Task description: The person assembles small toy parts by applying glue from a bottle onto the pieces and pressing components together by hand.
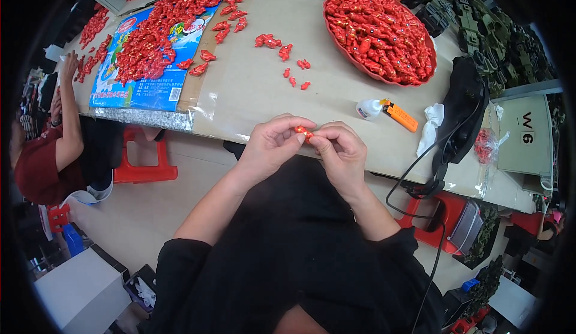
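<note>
My left hand (pixel 269 146) and my right hand (pixel 343 157) meet at the near edge of the table (pixel 252 103). Between their fingertips is a small shiny red ornament (pixel 303 132) with gold marks, pinched from both sides and partly covered by the fingers. Beyond my hands lie a few loose red pieces, some of them very small (pixel 293 81). A white squeeze bottle (pixel 368 109) with a yellow tip lies to the right of my hands, next to an orange utility knife (pixel 400 117).
A red basin (pixel 384 81) heaped with red ornaments stands at the back right. More ornaments cover a blue printed sheet (pixel 144 96) at the left. A crumpled tissue (pixel 431 129), a black strap (pixel 465 103) and a cable lie right. A co-worker (pixel 45 160) sits at far left.
</note>
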